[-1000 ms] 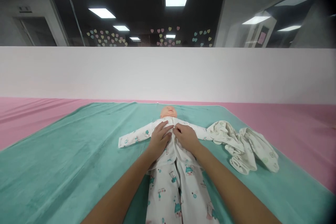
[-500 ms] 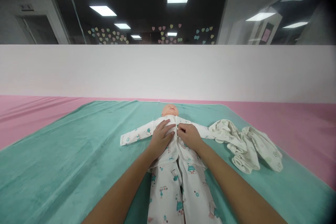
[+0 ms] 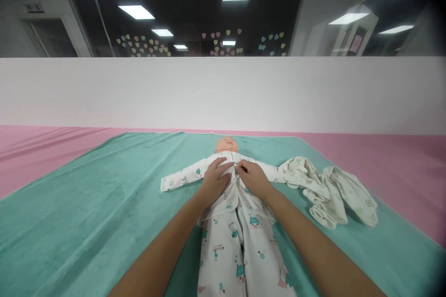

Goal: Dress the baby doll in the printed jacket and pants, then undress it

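A baby doll [image 3: 226, 144] lies on its back, dressed in a white printed shirt [image 3: 225, 201] and matching trousers [image 3: 223, 260]. On the chest, my left hand [image 3: 215, 180] rests with its fingers spread, index finger and thumb reaching to the shirt's front opening. My right hand [image 3: 254, 177] is closed opposite it, thumb and index finger pinching the shirt's front edge. The fingertips of both hands nearly meet at the opening. Whatever fastener may be under them is too small to make out.
A crumpled white printed cloth [image 3: 325, 190] lies to the right, touching the doll's sleeve end. Beneath everything is a green blanket [image 3: 87, 218] over a pink sheet [image 3: 400, 167]. A white low wall [image 3: 223, 95] stands behind, with dark glass above.
My right fingers have shifted slightly at the shirt opening, still closed. My left hand stays nearly in place, and the view has tilted a little.
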`<state>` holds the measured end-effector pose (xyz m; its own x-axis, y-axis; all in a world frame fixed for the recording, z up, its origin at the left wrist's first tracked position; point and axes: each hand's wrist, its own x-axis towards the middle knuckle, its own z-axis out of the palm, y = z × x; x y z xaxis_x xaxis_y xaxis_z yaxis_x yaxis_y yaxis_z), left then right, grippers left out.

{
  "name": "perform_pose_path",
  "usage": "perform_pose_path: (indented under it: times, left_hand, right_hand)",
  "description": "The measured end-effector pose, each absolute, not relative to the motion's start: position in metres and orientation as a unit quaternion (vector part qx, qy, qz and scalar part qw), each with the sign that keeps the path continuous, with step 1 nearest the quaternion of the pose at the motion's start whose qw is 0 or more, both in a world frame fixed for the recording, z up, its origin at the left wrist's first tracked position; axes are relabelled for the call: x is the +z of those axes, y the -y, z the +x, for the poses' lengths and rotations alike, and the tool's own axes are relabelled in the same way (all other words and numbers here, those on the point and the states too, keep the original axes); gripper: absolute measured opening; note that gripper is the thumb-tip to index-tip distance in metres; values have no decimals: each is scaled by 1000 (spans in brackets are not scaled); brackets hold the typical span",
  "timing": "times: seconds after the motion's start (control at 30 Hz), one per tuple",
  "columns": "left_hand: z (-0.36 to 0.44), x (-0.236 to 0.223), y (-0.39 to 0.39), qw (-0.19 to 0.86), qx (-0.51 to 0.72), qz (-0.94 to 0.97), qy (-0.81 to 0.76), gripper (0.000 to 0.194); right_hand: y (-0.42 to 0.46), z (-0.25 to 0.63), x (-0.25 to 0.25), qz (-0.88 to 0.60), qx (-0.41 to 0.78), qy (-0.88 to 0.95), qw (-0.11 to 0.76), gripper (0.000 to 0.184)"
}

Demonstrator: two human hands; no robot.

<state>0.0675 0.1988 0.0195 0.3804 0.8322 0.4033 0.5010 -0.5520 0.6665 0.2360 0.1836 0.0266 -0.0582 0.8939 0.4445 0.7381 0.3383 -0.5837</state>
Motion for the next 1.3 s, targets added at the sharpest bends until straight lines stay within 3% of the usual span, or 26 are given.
perform_pose_path:
  times: [0.27, 0.8, 1.3]
  left_hand:
    - [67, 20, -197, 230, 372, 798, -415, 36]
    - [66, 18, -200, 197, 353, 822, -401, 37]
    - [66, 19, -200, 239, 357, 810, -399, 36]
  right_hand:
    - [-186, 238, 25, -551, 123, 717, 408, 15]
    - [-189, 236, 22, -565, 141, 692, 427, 15]
    - [-188, 232, 20, -601, 131, 662, 428, 17]
